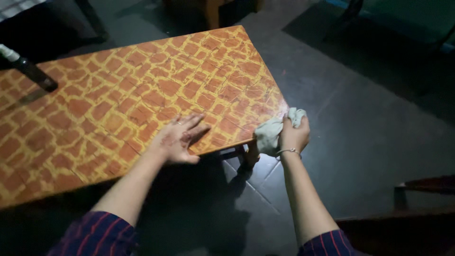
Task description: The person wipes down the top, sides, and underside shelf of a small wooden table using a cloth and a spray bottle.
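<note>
Cloth (pixel 271 134) gripped by right hand (pixel 295 135) at the table (pixel 95 95) corner; left hand (pixel 179 139) open flat near its edge.

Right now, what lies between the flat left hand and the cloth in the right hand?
In the head view, only bare patterned tabletop lies between the left hand and the cloth; the right hand holds it at the table's corner.
</note>
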